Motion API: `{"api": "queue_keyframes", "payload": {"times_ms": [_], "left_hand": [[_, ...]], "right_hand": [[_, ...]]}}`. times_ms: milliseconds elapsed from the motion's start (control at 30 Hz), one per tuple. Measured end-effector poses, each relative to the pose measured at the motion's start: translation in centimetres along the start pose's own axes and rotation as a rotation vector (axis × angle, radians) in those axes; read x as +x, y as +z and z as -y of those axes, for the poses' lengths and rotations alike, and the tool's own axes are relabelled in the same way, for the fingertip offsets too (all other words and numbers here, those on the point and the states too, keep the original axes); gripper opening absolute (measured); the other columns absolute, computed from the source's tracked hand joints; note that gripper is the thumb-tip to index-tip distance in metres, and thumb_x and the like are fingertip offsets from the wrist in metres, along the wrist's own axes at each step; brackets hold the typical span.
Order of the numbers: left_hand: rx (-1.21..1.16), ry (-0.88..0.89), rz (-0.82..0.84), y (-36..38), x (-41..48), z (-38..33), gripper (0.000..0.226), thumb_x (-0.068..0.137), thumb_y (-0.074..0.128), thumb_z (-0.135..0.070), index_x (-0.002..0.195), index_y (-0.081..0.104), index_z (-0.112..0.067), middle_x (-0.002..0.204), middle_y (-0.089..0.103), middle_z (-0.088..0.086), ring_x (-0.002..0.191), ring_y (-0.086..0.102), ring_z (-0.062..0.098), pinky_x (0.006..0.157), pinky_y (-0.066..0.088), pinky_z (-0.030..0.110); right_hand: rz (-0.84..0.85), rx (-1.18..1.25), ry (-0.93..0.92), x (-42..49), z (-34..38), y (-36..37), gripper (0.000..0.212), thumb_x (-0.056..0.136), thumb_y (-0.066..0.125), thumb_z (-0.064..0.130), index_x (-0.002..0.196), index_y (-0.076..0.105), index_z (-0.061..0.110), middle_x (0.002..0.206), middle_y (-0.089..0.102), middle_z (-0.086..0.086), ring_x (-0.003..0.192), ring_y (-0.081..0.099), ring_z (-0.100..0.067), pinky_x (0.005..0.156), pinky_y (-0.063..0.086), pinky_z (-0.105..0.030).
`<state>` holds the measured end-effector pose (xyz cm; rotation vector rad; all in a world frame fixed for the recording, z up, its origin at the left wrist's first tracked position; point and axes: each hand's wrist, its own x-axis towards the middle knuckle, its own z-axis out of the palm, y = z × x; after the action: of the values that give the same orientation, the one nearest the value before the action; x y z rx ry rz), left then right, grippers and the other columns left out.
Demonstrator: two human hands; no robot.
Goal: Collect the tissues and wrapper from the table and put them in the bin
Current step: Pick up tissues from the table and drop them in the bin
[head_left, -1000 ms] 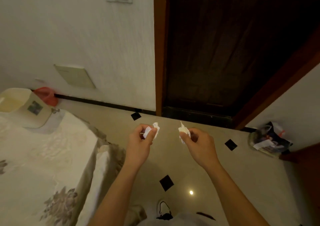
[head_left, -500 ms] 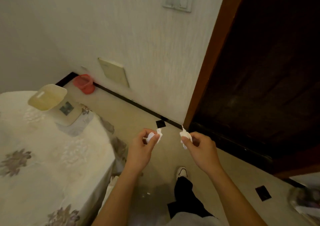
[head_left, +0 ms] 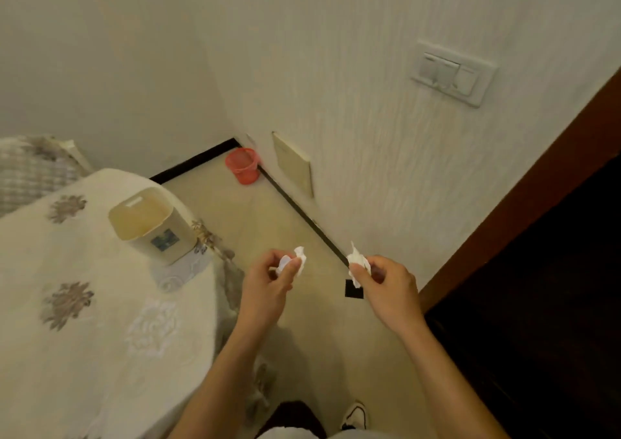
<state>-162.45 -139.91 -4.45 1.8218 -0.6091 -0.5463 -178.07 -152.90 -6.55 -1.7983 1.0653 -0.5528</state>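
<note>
My left hand [head_left: 268, 291] pinches a crumpled white tissue [head_left: 300, 256] together with a small pale piece that may be the wrapper. Level with it, my right hand [head_left: 386, 287] grips another crumpled white tissue [head_left: 357, 261]. Both hands hover over the floor, to the right of the table [head_left: 84, 304] with its flowered cream cloth. A small red mesh bin [head_left: 242, 165] stands on the floor in the far corner, beyond both hands. On the table's near corner sits a cream container [head_left: 151, 223], open at the top.
The white wall carries a switch plate [head_left: 452, 74] and a low cream panel [head_left: 293, 164]. A dark wooden door [head_left: 537, 287] and its frame fill the right side. A checked chair back [head_left: 30, 166] stands behind the table. My shoe [head_left: 354, 415] shows below.
The view has swung left: the door slid right, the red bin and table corner came nearer the middle. Both hands keep the same grip on the tissues.
</note>
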Motion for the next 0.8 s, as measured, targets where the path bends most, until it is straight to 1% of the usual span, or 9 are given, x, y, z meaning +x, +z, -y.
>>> {"api": "queue_keyframes", "payload": {"times_ms": [133, 200, 300, 367, 433, 633, 700, 767, 800], "left_hand": [[0.006, -0.035, -0.078, -0.4, 2.6, 0.0, 0.016, 0.091, 0.064, -0.034, 0.085, 0.065, -0.018, 0.078, 0.065, 0.002, 0.07, 0.062, 0.024, 0.07, 0.056, 0.047], [0.002, -0.059, -0.109, -0.8, 4.1, 0.4, 0.015, 0.091, 0.064, -0.034, 0.085, 0.066, -0.02, 0.079, 0.066, 0.002, 0.074, 0.064, 0.026, 0.071, 0.057, 0.047], [-0.015, -0.075, -0.152, -1.2, 6.7, 1.3, 0.015, 0.091, 0.064, -0.033, 0.086, 0.066, -0.02, 0.08, 0.066, 0.002, 0.072, 0.063, 0.019, 0.068, 0.057, 0.039], [-0.035, -0.09, -0.171, -1.3, 8.8, 1.8, 0.014, 0.092, 0.064, -0.033, 0.085, 0.066, -0.021, 0.079, 0.065, 0.003, 0.07, 0.061, 0.017, 0.066, 0.054, 0.034], [-0.044, -0.104, -0.192, -1.5, 11.5, 2.3, 0.014, 0.092, 0.063, -0.033, 0.085, 0.066, -0.022, 0.078, 0.065, 0.002, 0.071, 0.062, 0.021, 0.065, 0.054, 0.033], [-0.106, -0.075, -0.242, -3.1, 20.8, 2.3, 0.018, 0.092, 0.062, -0.032, 0.083, 0.064, -0.016, 0.079, 0.063, 0.01, 0.071, 0.06, 0.026, 0.066, 0.056, 0.045], [-0.121, -0.077, -0.244, -4.2, 23.9, 2.1, 0.018, 0.091, 0.062, -0.034, 0.083, 0.064, -0.018, 0.079, 0.063, 0.007, 0.071, 0.061, 0.024, 0.066, 0.056, 0.046], [-0.114, -0.073, -0.241, -5.5, 27.0, 1.9, 0.016, 0.09, 0.062, -0.035, 0.084, 0.065, -0.021, 0.08, 0.064, 0.002, 0.072, 0.062, 0.02, 0.067, 0.057, 0.044], [-0.114, -0.074, -0.243, -6.3, 28.4, 1.8, 0.016, 0.09, 0.062, -0.035, 0.083, 0.064, -0.021, 0.081, 0.064, 0.002, 0.071, 0.061, 0.018, 0.068, 0.056, 0.042]], "right_hand": [[0.131, 0.038, -0.007, 3.8, 0.7, 1.8, 0.018, 0.089, 0.065, 0.045, 0.077, 0.066, 0.031, 0.067, 0.066, 0.011, 0.066, 0.061, 0.005, 0.05, 0.043, -0.008], [0.173, 0.042, -0.013, 5.8, 0.9, 2.8, 0.019, 0.089, 0.066, 0.044, 0.075, 0.064, 0.032, 0.063, 0.064, 0.018, 0.063, 0.06, 0.007, 0.049, 0.042, -0.007], [0.245, 0.036, -0.014, 8.9, 1.2, 4.4, 0.02, 0.089, 0.065, 0.043, 0.075, 0.065, 0.03, 0.064, 0.063, 0.026, 0.062, 0.059, 0.009, 0.049, 0.041, -0.006], [0.265, 0.02, -0.018, 11.2, 1.6, 5.4, 0.019, 0.089, 0.066, 0.045, 0.076, 0.066, 0.031, 0.064, 0.064, 0.024, 0.062, 0.059, 0.009, 0.049, 0.041, -0.007], [0.258, 0.008, -0.039, 14.0, 2.2, 6.6, 0.017, 0.088, 0.067, 0.043, 0.077, 0.067, 0.03, 0.06, 0.064, 0.018, 0.061, 0.06, 0.008, 0.049, 0.041, -0.007], [0.288, -0.07, -0.097, 23.0, 5.9, 10.6, 0.016, 0.088, 0.065, 0.046, 0.079, 0.068, 0.032, 0.069, 0.068, 0.012, 0.067, 0.064, 0.0, 0.05, 0.045, -0.012], [0.286, -0.086, -0.129, 26.2, 7.6, 12.4, 0.021, 0.087, 0.064, 0.048, 0.077, 0.068, 0.031, 0.068, 0.068, 0.009, 0.063, 0.063, -0.006, 0.049, 0.046, -0.017], [0.282, -0.093, -0.156, 29.0, 9.3, 14.3, 0.025, 0.087, 0.063, 0.05, 0.075, 0.067, 0.028, 0.065, 0.066, 0.003, 0.061, 0.063, -0.013, 0.051, 0.05, -0.025], [0.287, -0.091, -0.166, 30.2, 10.0, 15.2, 0.026, 0.087, 0.063, 0.049, 0.075, 0.067, 0.027, 0.065, 0.066, 0.002, 0.06, 0.062, -0.015, 0.051, 0.05, -0.026]]}}
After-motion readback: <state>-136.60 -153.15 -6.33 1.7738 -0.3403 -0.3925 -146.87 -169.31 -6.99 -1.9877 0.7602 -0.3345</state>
